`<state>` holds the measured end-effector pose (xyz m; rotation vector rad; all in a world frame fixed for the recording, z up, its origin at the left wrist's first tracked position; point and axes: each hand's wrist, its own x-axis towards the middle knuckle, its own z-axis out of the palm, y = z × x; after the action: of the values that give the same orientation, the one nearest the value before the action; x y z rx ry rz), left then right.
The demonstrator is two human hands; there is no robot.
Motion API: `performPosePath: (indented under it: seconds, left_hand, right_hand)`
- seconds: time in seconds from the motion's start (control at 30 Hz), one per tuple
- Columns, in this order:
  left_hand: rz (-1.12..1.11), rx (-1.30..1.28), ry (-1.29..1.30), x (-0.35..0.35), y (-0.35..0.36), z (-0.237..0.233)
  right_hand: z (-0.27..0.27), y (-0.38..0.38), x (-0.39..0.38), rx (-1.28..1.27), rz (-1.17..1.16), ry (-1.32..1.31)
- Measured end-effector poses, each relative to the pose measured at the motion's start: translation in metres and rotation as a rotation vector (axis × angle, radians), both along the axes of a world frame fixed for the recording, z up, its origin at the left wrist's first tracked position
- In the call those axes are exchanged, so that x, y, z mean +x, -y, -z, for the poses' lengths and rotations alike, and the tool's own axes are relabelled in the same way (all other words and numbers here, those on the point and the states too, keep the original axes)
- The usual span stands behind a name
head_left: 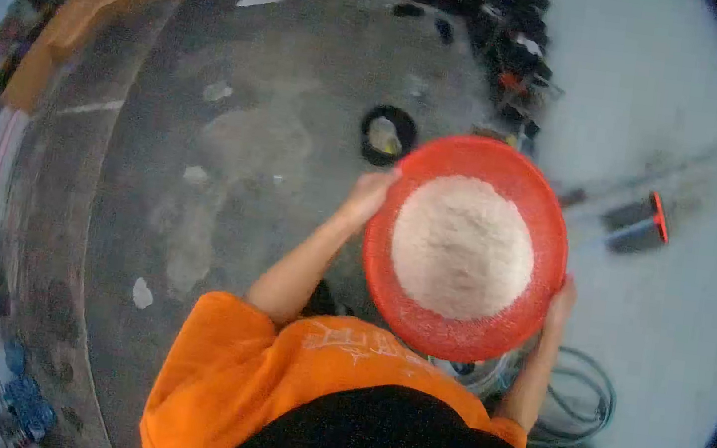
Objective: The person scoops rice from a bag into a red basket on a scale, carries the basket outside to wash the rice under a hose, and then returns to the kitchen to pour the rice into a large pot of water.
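Note:
Between both hands I carry a round red basin (405,315), held out in front of my orange shirt. A wide heap of pale, off-white powder (463,248) covers its bottom, and some dusts the inner wall. My left hand (371,195) grips the rim at the upper left, its fingers mostly behind the edge. On the opposite side my right hand (562,301) is closed on the lower right rim, fingers largely hidden. What lies directly under the basin is out of sight.
Beyond the basin, a round black container (387,135) with something pale inside stands on the grey floor. A coiled hose (592,396) lies at lower right. A dark box-like thing with a red edge (640,225) is by the pale wall. Dark clutter (513,55) lines the back.

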<state>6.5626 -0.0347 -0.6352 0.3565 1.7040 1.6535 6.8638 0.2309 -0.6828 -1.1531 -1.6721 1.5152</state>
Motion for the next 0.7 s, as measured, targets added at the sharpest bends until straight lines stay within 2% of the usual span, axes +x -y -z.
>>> performPosePath:
  seconds: [0.07, 0.1, 0.13, 0.17, 0.23, 0.27, 0.3, 0.37, 0.43, 0.47, 0.5, 0.53, 0.57, 0.63, 0.7]
  left_hand:
    - [-0.209, 0.02, -0.074, 0.054, 0.029, -0.011]
    - [-0.3, 0.004, -0.187, 0.094, 0.035, -0.033]
    - [-0.383, -0.018, -0.296, 0.139, 0.043, -0.052]
    - [-0.496, -0.037, -0.274, 0.176, 0.043, -0.061]
    - [-0.671, 0.014, -0.313, 0.257, 0.022, -0.087]
    - [-0.698, 0.139, -0.276, 0.295, 0.006, -0.095]
    - [-0.728, 0.086, -0.318, 0.338, -0.004, -0.1]
    - [-0.812, 0.047, -0.345, 0.428, -0.035, -0.107]
    - [-0.923, 0.009, -0.412, 0.551, -0.097, -0.13]
    - [-0.968, -0.072, -0.431, 0.614, -0.141, -0.145]
    - [-0.998, 0.043, -0.36, 0.618, -0.175, -0.137]
    - [-1.061, -0.02, -0.475, 0.686, -0.223, -0.148]
    - [-1.132, -0.089, -0.457, 0.752, -0.274, -0.156]
    - [-1.279, -0.191, -0.446, 0.896, -0.373, -0.16]
    - [-1.431, -0.315, -0.434, 1.038, -0.473, -0.161]
  right_hand:
    - [0.02, -0.021, 0.016, 0.007, -0.063, -0.135]
    - [0.026, -0.037, 0.024, -0.032, -0.062, -0.2]
    - [0.012, -0.041, 0.037, -0.131, -0.18, -0.299]
    - [-0.008, -0.045, 0.052, -0.235, -0.295, -0.389]
    - [-0.052, -0.068, 0.086, 0.062, -0.414, -0.167]
    - [-0.029, -0.104, 0.088, 0.12, -0.459, -0.267]
    - [-0.005, -0.137, 0.099, 0.176, -0.496, -0.363]
    - [-0.057, -0.178, 0.163, 0.337, -0.742, -0.435]
    - [-0.1, -0.225, 0.243, 0.001, -0.913, -0.468]
    - [-0.102, -0.258, 0.274, 0.036, -0.961, -0.478]
    - [-0.107, -0.31, 0.265, 0.072, -1.024, -0.492]
    - [-0.121, -0.345, 0.311, -0.002, -1.121, -0.498]
    - [-0.136, -0.384, 0.36, -0.078, -1.221, -0.5]
    - [-0.133, -0.466, 0.441, 0.065, -1.484, -0.495]
    - [-0.17, -0.566, 0.565, 0.103, -1.603, -0.404]
